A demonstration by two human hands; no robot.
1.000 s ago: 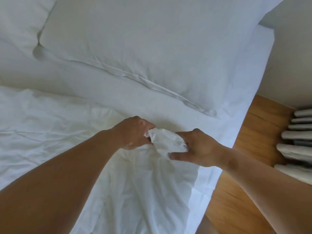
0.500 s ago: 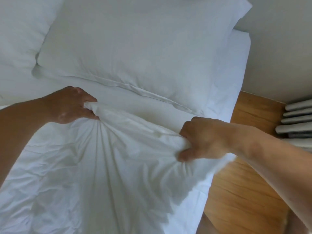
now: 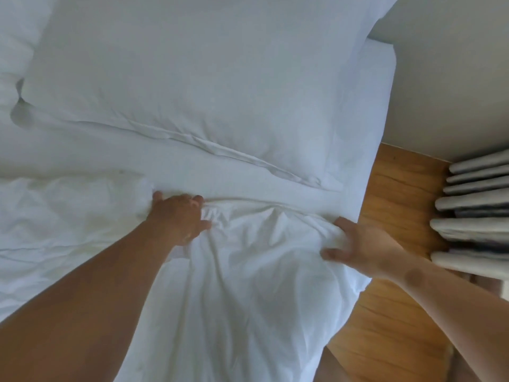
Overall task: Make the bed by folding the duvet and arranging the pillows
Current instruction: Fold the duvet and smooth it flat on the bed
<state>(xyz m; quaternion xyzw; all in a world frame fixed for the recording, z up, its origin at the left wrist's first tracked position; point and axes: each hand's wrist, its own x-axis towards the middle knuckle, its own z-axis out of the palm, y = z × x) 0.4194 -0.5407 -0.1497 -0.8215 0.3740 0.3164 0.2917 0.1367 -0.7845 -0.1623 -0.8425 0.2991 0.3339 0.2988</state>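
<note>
Gripping the top edge of the white duvet [image 3: 248,285] with both hands, low over the bed. Clutching a bunch of fabric with the left hand [image 3: 177,216], fingers [image 3: 198,201] curled down into the cloth and thumb stretched out to the left, with creases fanning away from the knuckles. Pinching the duvet's right-hand corner with the right hand [image 3: 363,249], fingers [image 3: 344,224] narrow and folded over a wad of cloth against the thumb, right at the side edge of the bed. Spread crumpled across the near part of the mattress, with the upper edge drawn in a shallow line between the two hands and the right side spilling a little past the bed's edge. Leaving a bare strip of fitted sheet [image 3: 110,150] between that edge and the large white pillow [image 3: 192,78], flat at the head of the bed and apart from both hands. Showing only a sliver of a second pillow [image 3: 13,37] just beside the first, at the far left. Flanked on the right by wooden floor [image 3: 399,216], a pale wall [image 3: 454,64] and grey pleated folds of fabric [image 3: 479,227].
</note>
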